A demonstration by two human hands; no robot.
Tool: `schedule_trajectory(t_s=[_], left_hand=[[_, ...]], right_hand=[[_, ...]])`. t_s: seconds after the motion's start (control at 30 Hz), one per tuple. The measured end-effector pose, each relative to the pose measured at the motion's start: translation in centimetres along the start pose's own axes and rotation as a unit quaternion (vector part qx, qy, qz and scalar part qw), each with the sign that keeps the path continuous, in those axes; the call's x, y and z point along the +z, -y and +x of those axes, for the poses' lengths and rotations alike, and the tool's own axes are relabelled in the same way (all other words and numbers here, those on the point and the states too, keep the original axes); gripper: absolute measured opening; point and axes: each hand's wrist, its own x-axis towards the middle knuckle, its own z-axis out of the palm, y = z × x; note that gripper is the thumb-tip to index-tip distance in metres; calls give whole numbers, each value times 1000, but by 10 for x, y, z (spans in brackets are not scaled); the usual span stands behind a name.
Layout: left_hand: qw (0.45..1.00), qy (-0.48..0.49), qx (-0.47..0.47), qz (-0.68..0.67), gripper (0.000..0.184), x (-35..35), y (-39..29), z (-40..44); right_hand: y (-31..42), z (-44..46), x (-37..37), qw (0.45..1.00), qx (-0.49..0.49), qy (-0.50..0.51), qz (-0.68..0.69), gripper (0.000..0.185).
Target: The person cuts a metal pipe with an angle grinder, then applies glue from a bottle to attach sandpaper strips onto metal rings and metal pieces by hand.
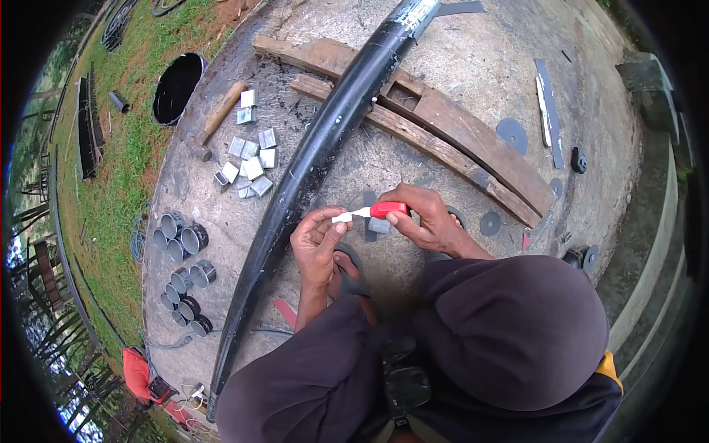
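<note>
My right hand (427,220) grips a red correction pen (387,210) with a white nozzle pointing left. Between the thumb and fingertips of my left hand (316,240) is a small white cap (342,218). Cap and nozzle tip meet or nearly meet; I cannot tell whether the cap is on. Just beyond both hands, a long black pipe (314,151) runs diagonally, its upper part resting across wooden beams (458,136). A short grey metal piece (379,227) lies on the concrete below the pen.
Several square metal tube pieces (252,168) and a hammer (218,118) lie left of the pipe. Nearer stand several round pipe rings (195,238). Dark cutting discs (511,136) and a flat metal strip (549,111) lie right. A red power tool (139,375) sits at lower left.
</note>
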Motion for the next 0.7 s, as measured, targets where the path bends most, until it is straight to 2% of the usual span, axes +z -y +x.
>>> schedule_trajectory(t_s=[0.2,0.5,0.57,0.67,0.7], left_hand=[[998,32,-35,34,20,-6,1,-4],[990,75,-121,12,16,-20,17,-20],[989,71,-129,-6,17,-22,22,-23],[972,90,-212,-47,29,-25,25,-21],[978,56,-199,-14,33,-18,20,-20]], right_hand=[[-1,0,8,999,3,49,17,23],[-1,-13,10,983,102,137,69,26],[0,-8,9,980,104,157,67,26],[-6,-2,13,976,108,183,38,33],[-15,-2,20,977,108,183,21,38]])
